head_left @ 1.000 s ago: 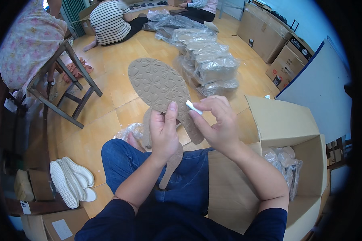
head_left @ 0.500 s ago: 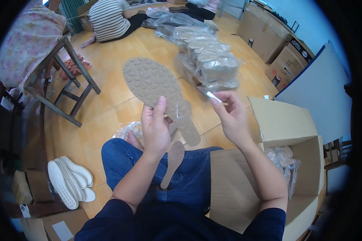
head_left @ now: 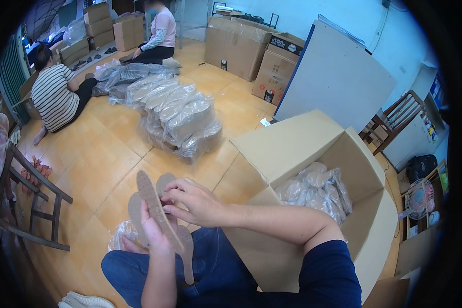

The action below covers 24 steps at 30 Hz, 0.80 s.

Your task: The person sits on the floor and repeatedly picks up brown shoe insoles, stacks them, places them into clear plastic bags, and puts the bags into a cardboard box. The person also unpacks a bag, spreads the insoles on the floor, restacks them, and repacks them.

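Observation:
My left hand [head_left: 156, 233] grips a tan shoe sole [head_left: 153, 197] with a raised pattern, tilted so that it shows partly edge-on. More tan sole material [head_left: 137, 218] shows behind it; how many pieces I hold is unclear. My right hand [head_left: 197, 200] reaches across to the far side of the held sole, fingers bent and close together against it. What its fingertips pinch, if anything, is hidden. Another narrow tan sole [head_left: 188, 264] lies on my jeans, below my hands.
An open cardboard box [head_left: 303, 146] with plastic-wrapped soles [head_left: 315, 187] stands at my right. Ahead is a stack of wrapped soles [head_left: 177, 115]. A wooden stool [head_left: 36, 200] is at left, white soles [head_left: 84, 300] lower left. Two people [head_left: 54, 100] sit on the floor farther off.
My view has swung right. My right hand, earlier apart with a small white piece between its fingers, has come to the sole; the white piece no longer shows. My left hand has turned the sole.

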Available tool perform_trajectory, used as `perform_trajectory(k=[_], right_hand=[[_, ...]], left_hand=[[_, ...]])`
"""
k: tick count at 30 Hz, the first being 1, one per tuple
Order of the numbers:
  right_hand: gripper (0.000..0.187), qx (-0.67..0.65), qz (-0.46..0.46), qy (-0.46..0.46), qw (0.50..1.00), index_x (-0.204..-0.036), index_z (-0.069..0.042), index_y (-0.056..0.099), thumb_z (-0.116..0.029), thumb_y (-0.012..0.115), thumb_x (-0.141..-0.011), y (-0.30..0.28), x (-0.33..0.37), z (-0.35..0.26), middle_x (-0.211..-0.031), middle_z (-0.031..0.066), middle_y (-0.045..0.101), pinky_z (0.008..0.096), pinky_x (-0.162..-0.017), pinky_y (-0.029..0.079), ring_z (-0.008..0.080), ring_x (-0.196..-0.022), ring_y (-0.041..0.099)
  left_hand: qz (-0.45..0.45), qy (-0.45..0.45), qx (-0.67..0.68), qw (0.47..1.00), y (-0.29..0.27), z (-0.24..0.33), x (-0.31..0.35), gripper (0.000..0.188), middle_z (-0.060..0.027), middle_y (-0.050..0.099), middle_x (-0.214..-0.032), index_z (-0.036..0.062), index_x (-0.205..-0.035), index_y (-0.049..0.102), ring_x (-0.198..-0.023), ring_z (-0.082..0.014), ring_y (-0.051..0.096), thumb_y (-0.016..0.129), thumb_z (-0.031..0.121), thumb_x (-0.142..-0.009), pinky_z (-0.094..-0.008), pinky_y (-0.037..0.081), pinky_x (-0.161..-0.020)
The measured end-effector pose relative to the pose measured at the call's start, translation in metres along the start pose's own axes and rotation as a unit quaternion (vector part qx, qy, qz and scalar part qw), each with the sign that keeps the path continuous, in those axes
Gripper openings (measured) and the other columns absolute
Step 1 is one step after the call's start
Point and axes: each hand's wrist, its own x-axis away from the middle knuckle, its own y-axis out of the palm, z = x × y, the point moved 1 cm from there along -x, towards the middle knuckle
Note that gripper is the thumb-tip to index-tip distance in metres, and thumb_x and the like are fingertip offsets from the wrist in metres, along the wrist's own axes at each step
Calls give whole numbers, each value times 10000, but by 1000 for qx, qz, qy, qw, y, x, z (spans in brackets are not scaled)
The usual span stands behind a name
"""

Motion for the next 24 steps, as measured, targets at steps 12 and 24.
perform_trajectory(k=[12, 24], right_hand=[[306, -343, -157, 293, 879, -1162, -19, 554, -269, 536, -987, 12, 1, -4, -887, 29, 591, 252, -658, 467, 83, -767, 542], [391, -82, 43, 322, 942, -981, -111, 560, -467, 398, -988, -133, -119, 91, -796, -17, 502, 298, -528, 443, 123, -651, 489]], left_hand=[[44, 145, -247, 957, 17, 38, -5, 615, -83, 491, -1351, 46, -1352, 432, -1142, -208, 525, 385, 544, -995, -359, 404, -971], [336, 122, -246, 901, -172, 168, -58, 410, 17, 491, -778, 105, -1036, 572, -534, -104, 439, 536, 498, -926, -259, 349, -463]])
